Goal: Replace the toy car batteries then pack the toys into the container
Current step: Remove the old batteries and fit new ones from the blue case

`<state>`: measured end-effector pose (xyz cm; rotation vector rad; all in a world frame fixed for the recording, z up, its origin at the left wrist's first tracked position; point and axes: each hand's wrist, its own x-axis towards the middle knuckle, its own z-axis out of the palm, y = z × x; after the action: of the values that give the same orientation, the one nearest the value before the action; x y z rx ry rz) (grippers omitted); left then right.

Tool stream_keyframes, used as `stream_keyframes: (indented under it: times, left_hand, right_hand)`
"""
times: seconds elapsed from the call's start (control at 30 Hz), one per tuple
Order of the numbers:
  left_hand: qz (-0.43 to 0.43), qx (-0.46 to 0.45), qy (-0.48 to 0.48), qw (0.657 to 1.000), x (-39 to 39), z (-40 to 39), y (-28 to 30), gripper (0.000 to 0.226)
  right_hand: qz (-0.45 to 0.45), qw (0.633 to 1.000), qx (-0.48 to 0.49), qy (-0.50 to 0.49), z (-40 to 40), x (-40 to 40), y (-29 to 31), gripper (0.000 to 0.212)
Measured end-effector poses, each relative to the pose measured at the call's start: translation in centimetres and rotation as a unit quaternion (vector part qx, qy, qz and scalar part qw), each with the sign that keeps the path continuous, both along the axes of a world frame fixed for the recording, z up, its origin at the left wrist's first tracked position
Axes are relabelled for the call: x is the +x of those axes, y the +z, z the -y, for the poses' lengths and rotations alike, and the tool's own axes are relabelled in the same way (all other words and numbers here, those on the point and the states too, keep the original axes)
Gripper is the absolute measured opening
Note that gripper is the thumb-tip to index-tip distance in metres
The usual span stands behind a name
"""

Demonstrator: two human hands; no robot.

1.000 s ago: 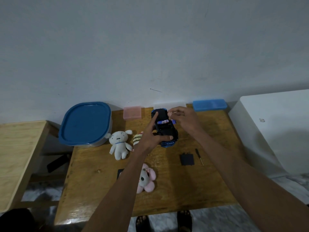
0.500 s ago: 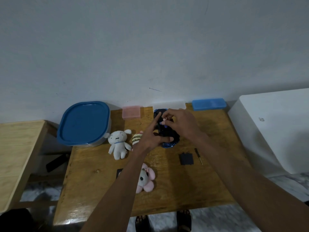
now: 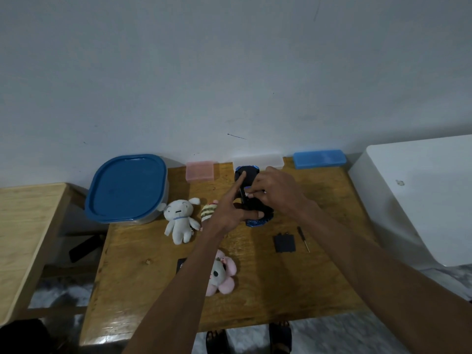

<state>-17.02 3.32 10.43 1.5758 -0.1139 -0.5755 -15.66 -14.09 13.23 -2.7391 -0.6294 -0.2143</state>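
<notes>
A blue and black toy car [image 3: 251,175] lies upside down near the back of the wooden table [image 3: 319,290]. My left hand [image 3: 231,210] grips it from the left, forefinger stretched along its underside. My right hand [image 3: 277,194] pinches a battery [image 3: 249,194] at the car's open compartment; the battery is mostly hidden by my fingers. The black battery cover [image 3: 284,243] and a small screwdriver [image 3: 303,238] lie to the right. A white plush [image 3: 180,221], a striped plush [image 3: 209,210] and a pink plush [image 3: 221,273] lie on the table. The blue-lidded container [image 3: 126,187] stands shut at the back left.
Pink [image 3: 199,171], clear [image 3: 258,160] and blue [image 3: 319,158] small boxes line the back edge by the wall. A small black item [image 3: 181,265] lies beside my left forearm. A white appliance [image 3: 419,195] stands right of the table, a lighter wooden table [image 3: 23,231] left.
My right hand has lowered the battery from above the car down into the compartment. My left forefinger has stretched further along the car's underside.
</notes>
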Motion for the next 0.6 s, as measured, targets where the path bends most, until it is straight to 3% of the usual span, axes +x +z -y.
stream_keyframes:
  times: [0.23, 0.4, 0.47, 0.6]
  left_hand:
    - [0.013, 0.009, 0.008, 1.000, 0.3, -0.1, -0.4, 0.113]
    - [-0.007, 0.007, 0.008, 1.000, 0.2, -0.1, -0.7, 0.114]
    - [-0.015, 0.007, 0.015, 1.000, 0.2, -0.1, -0.5, 0.114]
    - [-0.025, 0.018, 0.010, 0.999, 0.0, 0.1, -0.6, 0.114]
  right_hand:
    - [-0.007, 1.000, -0.007, -0.011, -0.4, 0.1, 0.1, 0.015]
    - [-0.082, 0.995, 0.032, -0.044, -0.1, 0.1, -0.3, 0.015]
    - [-0.113, 0.977, 0.138, -0.115, 0.0, -0.1, -0.2, 0.025]
    - [-0.169, 0.895, 0.335, -0.240, -0.3, -0.3, 1.1, 0.058]
